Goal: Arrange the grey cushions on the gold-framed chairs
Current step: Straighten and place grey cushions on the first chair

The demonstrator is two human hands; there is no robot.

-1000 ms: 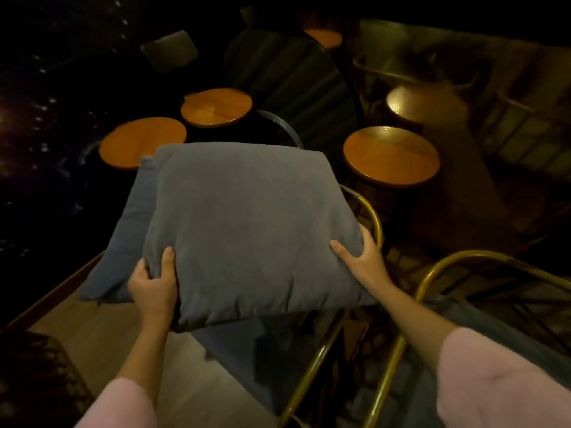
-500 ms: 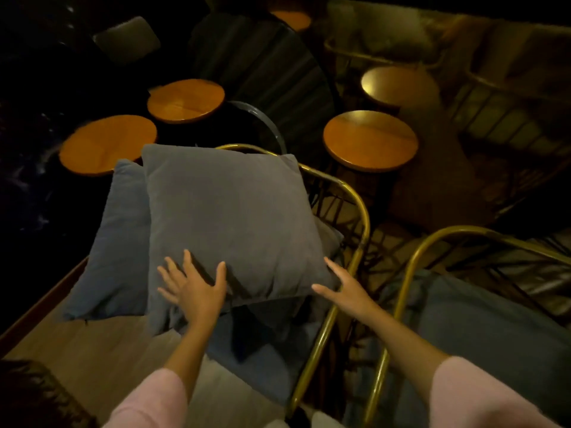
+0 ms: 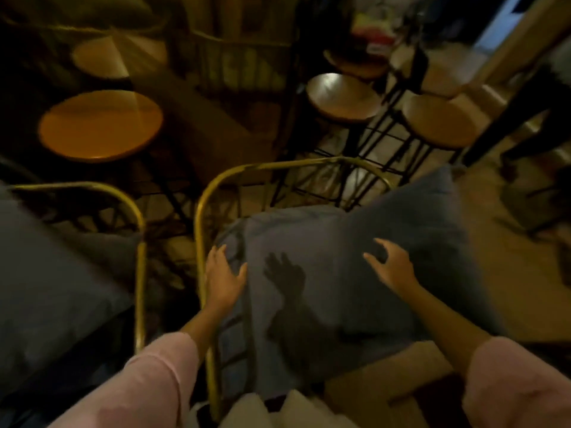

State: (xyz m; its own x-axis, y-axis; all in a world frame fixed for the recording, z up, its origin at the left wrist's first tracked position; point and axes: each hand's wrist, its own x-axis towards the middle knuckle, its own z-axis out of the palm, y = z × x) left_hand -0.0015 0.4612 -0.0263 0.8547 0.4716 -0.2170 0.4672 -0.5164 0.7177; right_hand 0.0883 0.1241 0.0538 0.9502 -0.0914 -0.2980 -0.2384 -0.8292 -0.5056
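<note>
Cushion (image 3: 355, 273) lies between my spread, empty hands, left hand (image 3: 224, 278) at its edge, right hand (image 3: 391, 267) over it.

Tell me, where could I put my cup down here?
The round orange table, left of the gold-framed chair, has a bare top. The wooden stools beyond the chair back look bare too. The chair seat is crowded: a grey cushion fills it, both hands open above.

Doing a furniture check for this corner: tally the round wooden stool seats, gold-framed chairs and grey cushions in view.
Round wooden stool seats: 5 (, the last dim)
Gold-framed chairs: 2 ()
Grey cushions: 2 ()
Total: 9
</note>
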